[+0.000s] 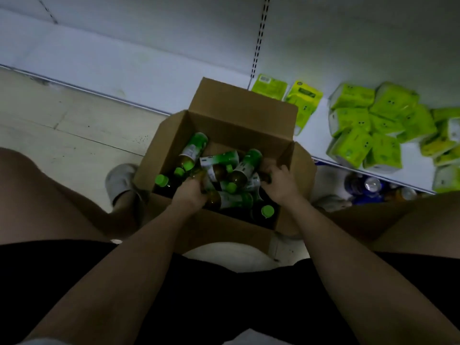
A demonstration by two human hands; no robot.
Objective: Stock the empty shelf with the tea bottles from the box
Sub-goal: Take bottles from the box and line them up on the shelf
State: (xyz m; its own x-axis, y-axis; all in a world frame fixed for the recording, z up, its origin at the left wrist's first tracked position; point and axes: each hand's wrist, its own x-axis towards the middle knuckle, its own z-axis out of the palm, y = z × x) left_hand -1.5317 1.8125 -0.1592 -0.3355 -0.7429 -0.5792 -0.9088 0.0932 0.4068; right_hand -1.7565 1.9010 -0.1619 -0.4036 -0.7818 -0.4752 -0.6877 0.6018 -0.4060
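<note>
both hands (193, 192) (277, 180) reach into the box (174, 135), each grip closed on tea bottles (231, 200).

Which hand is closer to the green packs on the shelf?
The right hand. It is at the right side of the box, the side towards the green packs. The left hand is further left in the box, among the tea bottles.

Box (239, 125): on the floor (62, 125), just before the shelf (124, 70)
Tea bottles (221, 170): jumbled inside the box
Packets (368, 128): on the shelf, right of the box
Other bottles (366, 185): beneath the shelf, right of the box
</note>
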